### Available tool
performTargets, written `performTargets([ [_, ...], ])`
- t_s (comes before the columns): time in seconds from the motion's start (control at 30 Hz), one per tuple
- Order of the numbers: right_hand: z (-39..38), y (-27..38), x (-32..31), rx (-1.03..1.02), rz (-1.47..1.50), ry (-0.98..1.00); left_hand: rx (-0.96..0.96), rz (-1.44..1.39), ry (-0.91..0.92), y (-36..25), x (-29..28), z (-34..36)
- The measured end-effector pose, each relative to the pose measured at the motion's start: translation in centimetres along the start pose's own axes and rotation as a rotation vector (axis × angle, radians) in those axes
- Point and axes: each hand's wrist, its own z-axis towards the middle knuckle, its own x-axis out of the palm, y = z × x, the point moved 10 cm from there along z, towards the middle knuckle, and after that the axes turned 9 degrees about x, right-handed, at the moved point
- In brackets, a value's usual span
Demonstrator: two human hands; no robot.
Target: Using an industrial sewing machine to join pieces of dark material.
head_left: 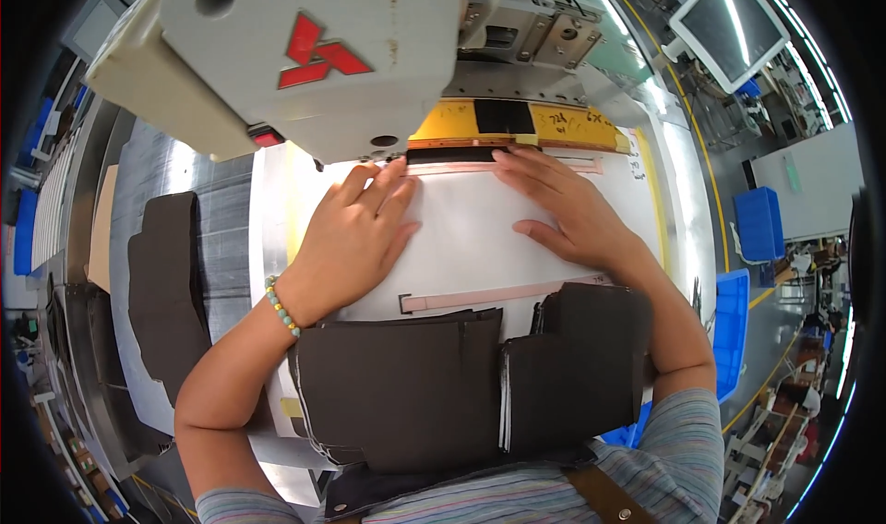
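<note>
My left hand [365, 228], a beaded bracelet at its wrist, rests fingertips at the left end of a narrow black strip [448, 155] under the sewing machine's grey head [221, 81]. My right hand [563, 215] touches the strip's right end, thumb apart and fingers extended. The strip lies along a pink outlined band on a white work sheet [461, 228], just below a yellow bar [591, 127] with handwriting. Nearer me, a second pink band [498, 293] crosses the sheet, above stacks of dark cut pieces [406, 385] [577, 376].
More dark pieces [166, 302] lie on the metal table [221, 228] at the left. A screen [724, 30] stands at the upper right. Blue bins [757, 219] and a pale board [803, 178] are at the right, beside a floor with yellow lines.
</note>
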Motion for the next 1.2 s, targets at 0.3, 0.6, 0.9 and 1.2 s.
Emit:
performTargets([
  [0.3,-1.7,-1.3,-2.7,0.039,-0.077,-0.297,-0.052,-0.047,-0.056,0.6,-0.4,0.0],
  [0.6,-1.5,-0.9,-2.2,0.007,-0.165,-0.302,-0.06,-0.035,-0.053,0.5,-0.3,-0.1],
  [0.9,-1.3,-0.4,-2.1,0.001,-0.124,-0.29,-0.032,0.001,-0.043,0.1,-0.5,0.1],
  [1.2,-1.0,-0.5,-2.1,-0.004,-0.11,-0.284,-0.016,0.006,-0.032,0.3,-0.6,0.2],
])
